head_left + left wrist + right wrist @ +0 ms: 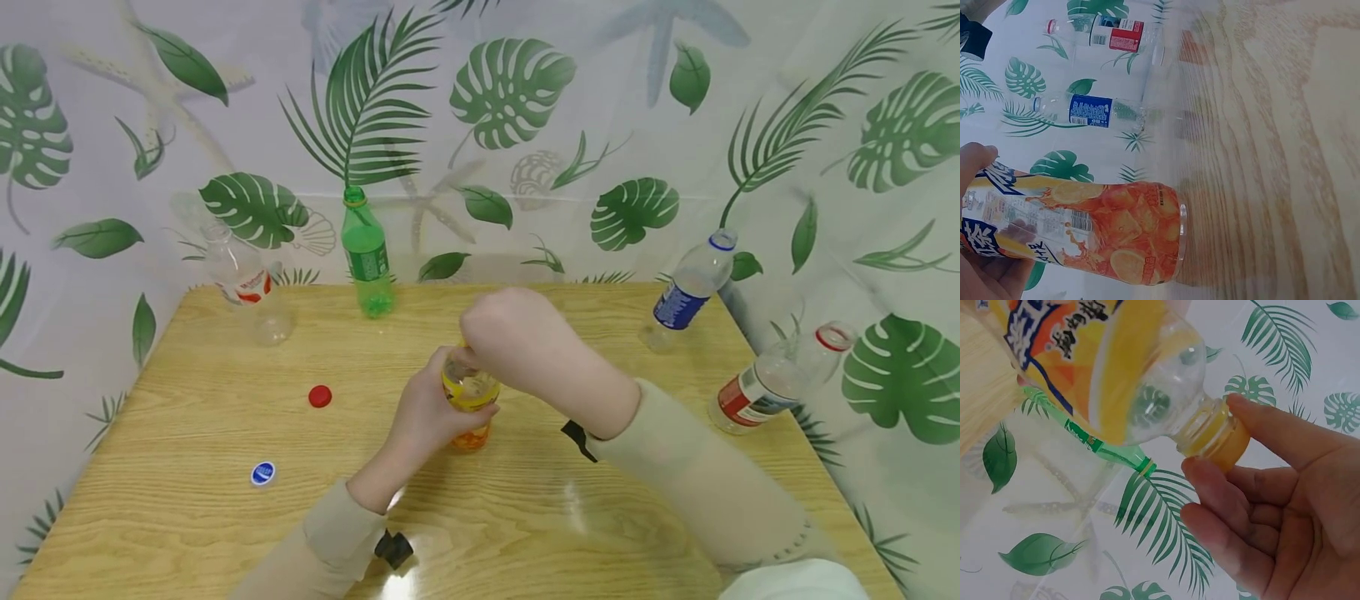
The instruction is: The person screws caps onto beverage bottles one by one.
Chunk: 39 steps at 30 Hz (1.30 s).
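A plastic drink bottle (1129,231) with an orange-and-yellow fruit label stands upright on the table. My left hand (429,404) grips it round the body, thumb on the near right side. Over its mouth is my right hand (517,337), which hides the neck in the head view. The right wrist view shows a yellow-orange cap (1225,440) on the neck, pinched between thumb and forefinger. The other fingers of that hand are loosely bent beside it. Left of the hands, a red cap (319,396) and a blue-and-white cap (262,473) lie on the tabletop.
Along the table's back stand an uncapped clear bottle (273,321) at left and a green bottle (367,262). On the right are uncapped clear bottles, one blue-labelled (681,304), one red-and-white-labelled (757,396). A leaf-patterned sheet (420,108) hangs behind.
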Each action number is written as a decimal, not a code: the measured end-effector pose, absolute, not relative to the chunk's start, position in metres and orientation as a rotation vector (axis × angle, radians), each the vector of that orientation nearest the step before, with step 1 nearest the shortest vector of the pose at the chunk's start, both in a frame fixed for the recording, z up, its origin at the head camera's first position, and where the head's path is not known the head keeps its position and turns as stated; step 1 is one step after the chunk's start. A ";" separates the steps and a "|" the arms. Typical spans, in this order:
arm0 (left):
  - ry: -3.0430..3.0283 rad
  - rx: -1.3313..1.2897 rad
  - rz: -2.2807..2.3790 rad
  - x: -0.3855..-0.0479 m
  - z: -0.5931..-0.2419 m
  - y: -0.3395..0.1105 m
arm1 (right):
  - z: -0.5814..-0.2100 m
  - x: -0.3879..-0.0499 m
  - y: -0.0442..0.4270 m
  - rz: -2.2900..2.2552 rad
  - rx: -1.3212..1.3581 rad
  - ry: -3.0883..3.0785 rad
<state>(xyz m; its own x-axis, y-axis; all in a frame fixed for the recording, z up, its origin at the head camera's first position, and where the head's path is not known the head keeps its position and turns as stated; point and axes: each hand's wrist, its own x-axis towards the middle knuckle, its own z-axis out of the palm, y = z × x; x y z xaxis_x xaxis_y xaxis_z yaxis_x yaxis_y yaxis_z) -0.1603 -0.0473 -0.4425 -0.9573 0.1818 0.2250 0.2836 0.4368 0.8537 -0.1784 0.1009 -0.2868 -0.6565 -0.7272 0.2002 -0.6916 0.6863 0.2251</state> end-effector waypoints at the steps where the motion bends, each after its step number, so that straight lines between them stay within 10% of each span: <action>1: -2.577 -0.420 -1.567 -0.160 -0.442 -0.047 | -0.288 -0.178 0.100 -0.193 1.118 -2.615; 16: -2.584 -0.432 -1.547 -0.158 -0.443 -0.047 | -0.275 -0.182 0.119 0.046 1.450 -2.725; 39: -2.593 -0.445 -1.517 -0.159 -0.443 -0.049 | -0.288 -0.166 0.101 -0.033 1.036 -2.724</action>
<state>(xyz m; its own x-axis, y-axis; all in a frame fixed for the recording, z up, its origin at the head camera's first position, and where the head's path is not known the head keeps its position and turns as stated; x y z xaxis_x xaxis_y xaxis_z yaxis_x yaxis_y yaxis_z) -0.1592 -0.0486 -0.4431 -0.9516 0.1971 0.2356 0.3020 0.4596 0.8352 -0.1656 0.1005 -0.2883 -0.7250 -0.6584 0.2022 -0.6534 0.7503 0.1007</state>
